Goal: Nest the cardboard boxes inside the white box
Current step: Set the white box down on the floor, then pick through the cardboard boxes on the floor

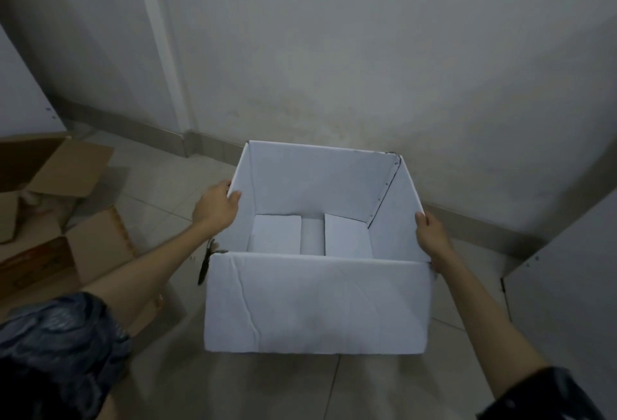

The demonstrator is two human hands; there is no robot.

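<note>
Underfoot, pale tiled floor (160, 185), meeting a grey wall (334, 52) at the far side, with a thin white pipe (157, 52) running up it at far left. Centre of the scene: open white box (317, 306), top flaps folded away, near wall creased, inside bare apart from two white bottom flaps (277, 232) lying flat with a gap between them. Off to the left, well apart from it, brown cardboard boxes (63, 212) standing open on the tiles, flaps splayed, partly cut off by the picture's edge. At near right, a white panel (567, 286) leaning in. Bare forearms reaching in from both near corners, dark patterned sleeves (56, 352) at the upper arms. Left hand (215, 207) clasped on the left rim of the white box, thumb hooked over the edge to the inside, remaining fingers hidden down the outer face. Right hand (432, 236) gripping the right rim near the near corner, thumb lying along the top edge, other fingers out of sight behind the wall. Just beside the box's near left corner, a small dark tool-like thing (205, 266) lying on the floor, too blurred to identify.
</note>
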